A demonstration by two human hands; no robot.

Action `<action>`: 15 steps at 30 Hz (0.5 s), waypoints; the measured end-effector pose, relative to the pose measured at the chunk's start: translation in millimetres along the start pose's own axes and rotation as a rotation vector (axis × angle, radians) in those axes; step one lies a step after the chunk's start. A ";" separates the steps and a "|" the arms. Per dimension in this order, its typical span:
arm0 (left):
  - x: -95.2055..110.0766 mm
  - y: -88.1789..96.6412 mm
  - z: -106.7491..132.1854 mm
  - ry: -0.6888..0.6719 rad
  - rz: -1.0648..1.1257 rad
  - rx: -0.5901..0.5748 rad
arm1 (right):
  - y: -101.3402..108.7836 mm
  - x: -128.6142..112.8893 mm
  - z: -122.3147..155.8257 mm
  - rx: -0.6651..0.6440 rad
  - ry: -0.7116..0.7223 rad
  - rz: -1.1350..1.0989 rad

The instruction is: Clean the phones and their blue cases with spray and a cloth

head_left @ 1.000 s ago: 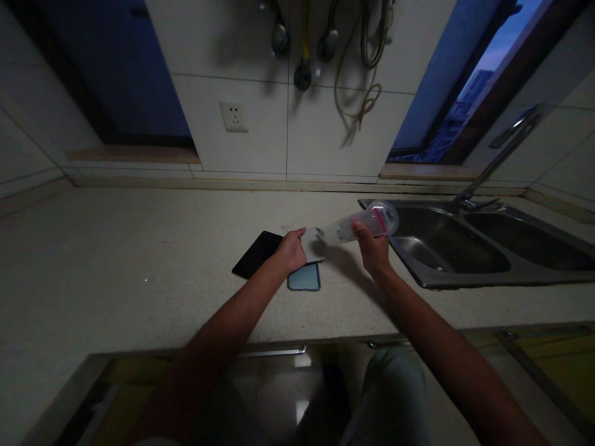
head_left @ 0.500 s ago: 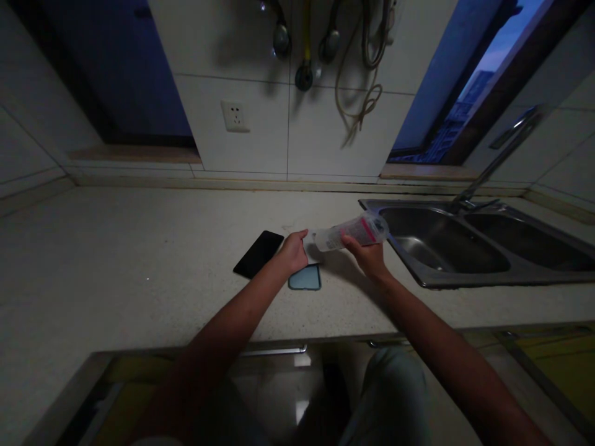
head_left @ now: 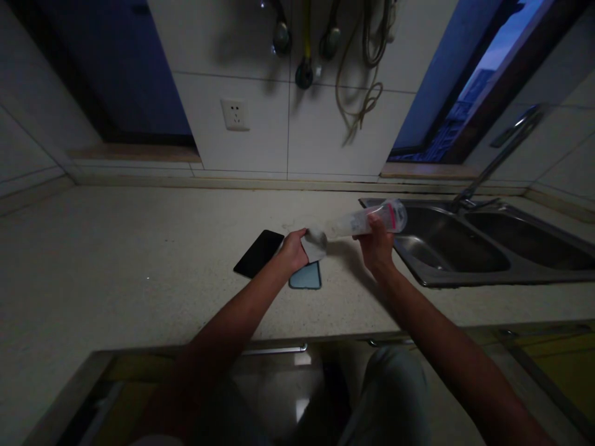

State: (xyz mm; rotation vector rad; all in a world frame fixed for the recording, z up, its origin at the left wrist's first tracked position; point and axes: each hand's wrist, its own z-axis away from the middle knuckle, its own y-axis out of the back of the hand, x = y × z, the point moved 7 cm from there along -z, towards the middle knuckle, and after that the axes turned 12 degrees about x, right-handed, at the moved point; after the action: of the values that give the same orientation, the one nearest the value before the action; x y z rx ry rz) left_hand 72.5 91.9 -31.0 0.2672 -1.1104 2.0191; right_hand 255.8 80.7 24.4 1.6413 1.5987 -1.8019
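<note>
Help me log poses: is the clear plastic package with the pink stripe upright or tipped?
Tipped: in the right hand, the package lies nearly sideways, its long axis pointing toward the grey metal sink.

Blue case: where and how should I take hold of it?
Probably pinch the blue case by its near rim, coming from the near side: it lies flat, that rim uncovered, while the left grip and white piece hide its far end.

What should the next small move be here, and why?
Probably the right hand should shift the clear package slightly toward the sink while the left hand holds the pale piece steady: one end of the package sits right by the piece, and whether they touch is unclear, so a visible gap would help.
</note>
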 end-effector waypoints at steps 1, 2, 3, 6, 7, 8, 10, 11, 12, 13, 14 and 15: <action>0.9 -0.4 1.0 -0.001 0.012 0.000 | 0.6 2.6 -3.2 0.007 -0.072 -0.043; 1.6 -0.9 2.2 0.001 0.020 -0.003 | 1.3 5.3 -5.9 0.009 -0.144 -0.084; 2.3 -1.3 3.5 0.003 0.025 -0.005 | 1.9 7.9 -8.0 0.007 -0.213 -0.123; 4.9 -2.1 6.5 0.004 0.018 -0.023 | 3.8 16.8 -10.4 -0.003 -0.397 -0.211; 5.9 -1.5 6.7 0.001 0.006 -0.023 | 4.4 20.4 -10.0 -0.004 -0.455 -0.228; 6.4 -0.7 6.4 0.003 -0.009 -0.023 | 5.1 24.0 -9.1 -0.001 -0.508 -0.242; 7.0 1.0 5.3 0.011 -0.045 -0.030 | 6.4 30.5 -6.8 0.015 -0.592 -0.261; 6.9 1.3 4.9 0.018 -0.066 -0.044 | 6.9 33.0 -5.6 0.023 -0.620 -0.265; 6.4 0.9 5.1 0.027 -0.089 -0.066 | 7.1 35.1 -4.5 0.030 -0.640 -0.266; 5.9 -0.1 5.8 0.034 -0.112 -0.093 | 7.1 36.7 -3.5 0.035 -0.653 -0.264; 5.7 -1.2 7.0 0.035 -0.132 -0.120 | 7.0 38.0 -2.7 0.039 -0.659 -0.260; 5.2 -2.6 8.7 0.037 -0.154 -0.147 | 6.8 38.9 -2.0 0.041 -0.658 -0.254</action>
State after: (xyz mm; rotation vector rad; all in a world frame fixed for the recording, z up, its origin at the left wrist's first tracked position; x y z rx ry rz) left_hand 69.4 88.7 -21.6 0.2317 -1.1723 1.7915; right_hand 248.4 98.0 -10.3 0.7337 1.4924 -2.1921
